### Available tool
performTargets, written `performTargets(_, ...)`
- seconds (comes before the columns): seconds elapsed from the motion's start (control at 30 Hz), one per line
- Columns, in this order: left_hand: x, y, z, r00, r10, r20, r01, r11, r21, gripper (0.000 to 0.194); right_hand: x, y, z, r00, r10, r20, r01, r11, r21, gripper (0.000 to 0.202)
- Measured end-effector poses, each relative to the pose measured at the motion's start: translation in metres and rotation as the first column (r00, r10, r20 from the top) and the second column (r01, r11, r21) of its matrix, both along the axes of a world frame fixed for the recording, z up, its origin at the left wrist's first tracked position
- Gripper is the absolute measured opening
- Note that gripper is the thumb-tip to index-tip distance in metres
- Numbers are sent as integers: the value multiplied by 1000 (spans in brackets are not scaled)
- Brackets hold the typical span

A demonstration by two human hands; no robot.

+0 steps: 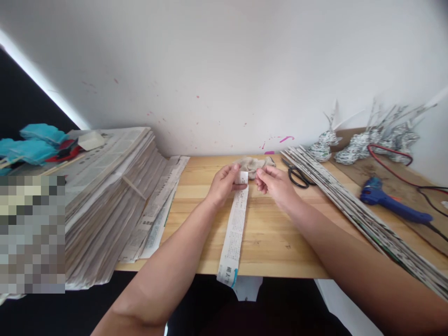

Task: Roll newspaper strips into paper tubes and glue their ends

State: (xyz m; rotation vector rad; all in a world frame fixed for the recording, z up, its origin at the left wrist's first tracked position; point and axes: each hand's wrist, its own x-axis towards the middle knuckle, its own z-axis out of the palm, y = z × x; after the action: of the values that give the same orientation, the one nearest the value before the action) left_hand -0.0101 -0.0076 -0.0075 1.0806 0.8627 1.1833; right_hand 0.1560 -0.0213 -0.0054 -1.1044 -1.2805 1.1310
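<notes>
My left hand (226,184) pinches the top end of a long newspaper strip (236,228) between thumb and fingers. The strip runs down over the wooden table, and its lower end hangs past the front edge. Just right of the strip's top, my right hand (273,183) is closed, thumb against fingertips; whether anything is between them I cannot make out. A crumpled beige cloth (252,163) lies behind both hands. Black-handled scissors (299,178) rest to the right of my right hand, partly beneath rolled paper sticks.
A tall stack of newspapers (115,186) stands left, with blue packets (38,140) on top. Rolled newspaper sticks (350,205) lie diagonally at right. Beyond them are a blue glue gun (395,203) with cords and several woven paper pieces (357,148) on cardboard (392,186).
</notes>
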Motion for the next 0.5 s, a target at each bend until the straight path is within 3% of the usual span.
performTargets(0.1, 1, -1, -1, 999, -21, -26, 22, 999, 35, 51, 0, 0, 0, 1000, -27, 7, 27, 998, 48, 46)
performTargets(0.2, 2, -3, -2, 994, -34, -104, 44, 995, 95, 48, -3, -3, 4, 1000, -19, -18, 20, 993, 118, 34)
performTargets(0.3, 2, -4, -4, 978, -29, -204, 63, 985, 161, 46, -5, -7, 8, 997, 33, 65, -42, 988, 145, 29)
performTargets(0.5, 1, 0, -11, 926, 116, -360, 5, 948, 317, 37, -1, -7, 6, 981, 33, 189, -56, 991, 119, 29)
